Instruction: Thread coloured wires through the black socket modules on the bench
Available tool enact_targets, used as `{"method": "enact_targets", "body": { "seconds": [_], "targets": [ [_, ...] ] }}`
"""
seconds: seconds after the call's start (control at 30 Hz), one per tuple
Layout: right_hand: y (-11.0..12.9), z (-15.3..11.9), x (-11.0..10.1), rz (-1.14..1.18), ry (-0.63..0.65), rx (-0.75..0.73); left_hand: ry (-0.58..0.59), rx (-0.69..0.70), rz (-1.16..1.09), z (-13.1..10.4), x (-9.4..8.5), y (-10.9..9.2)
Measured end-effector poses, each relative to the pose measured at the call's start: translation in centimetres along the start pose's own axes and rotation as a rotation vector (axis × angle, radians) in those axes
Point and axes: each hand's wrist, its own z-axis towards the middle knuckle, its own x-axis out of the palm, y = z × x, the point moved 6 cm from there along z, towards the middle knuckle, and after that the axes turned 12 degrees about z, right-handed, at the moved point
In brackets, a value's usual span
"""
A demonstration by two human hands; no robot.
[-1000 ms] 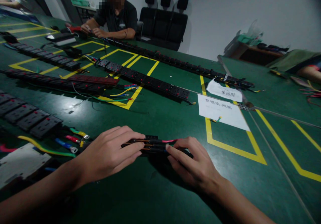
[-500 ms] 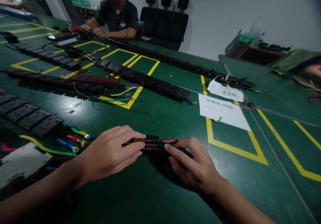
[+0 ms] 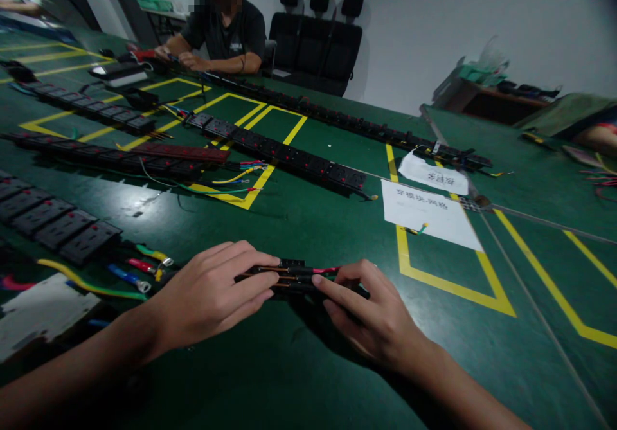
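Note:
My left hand [image 3: 219, 292] is closed on a dark strip with thin copper bars [image 3: 267, 277], its fingertips lying over them. Most of that strip is hidden under the hand. Black sleeves [image 3: 303, 276] cover the right ends of the bars, and a red wire [image 3: 328, 269] runs out of one. My right hand [image 3: 378, 308] is closed around the wire end, with its index fingertip on the middle sleeve. A dark piece behind those fingers is mostly covered.
Left of my hands lie a black socket strip [image 3: 77, 227], coloured wires with ring terminals [image 3: 143, 285] and a white piece [image 3: 41, 314]. More socket strips [image 3: 284, 150] cross the green table [image 3: 308, 378]. Paper sheets [image 3: 429, 215] lie right. Opposite sits a person [image 3: 231, 38].
My right hand's fingers have shifted slightly left along the black sleeves. My left hand and the strip stay in place.

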Motion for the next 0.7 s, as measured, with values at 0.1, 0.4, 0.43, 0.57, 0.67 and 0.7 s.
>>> {"method": "enact_targets", "body": {
  "seconds": [0.1,0.4,0.43,0.57,0.67,0.7],
  "targets": [
    [0.0,0.0,0.1,-0.023,0.003,-0.006,0.004,0.000,-0.004,0.0,0.0,0.0],
    [-0.5,-0.1,0.3,-0.051,-0.055,0.037,-0.002,-0.026,0.021,0.1,-0.2,0.1],
    [-0.5,-0.1,0.3,-0.065,-0.056,0.040,-0.011,-0.040,0.023,0.2,-0.4,0.2],
    [-0.8,-0.2,-0.2,-0.187,-0.121,0.061,-0.075,-0.121,0.049,0.4,-1.5,0.6],
    [-1.7,-0.3,-0.9,-0.236,-0.216,0.163,-0.113,-0.197,0.087,0.3,-2.1,1.1],
    [-2.1,-0.4,-1.1,-0.241,-0.237,0.205,-0.121,-0.221,0.100,0.3,-2.2,1.2]
  ]
}}
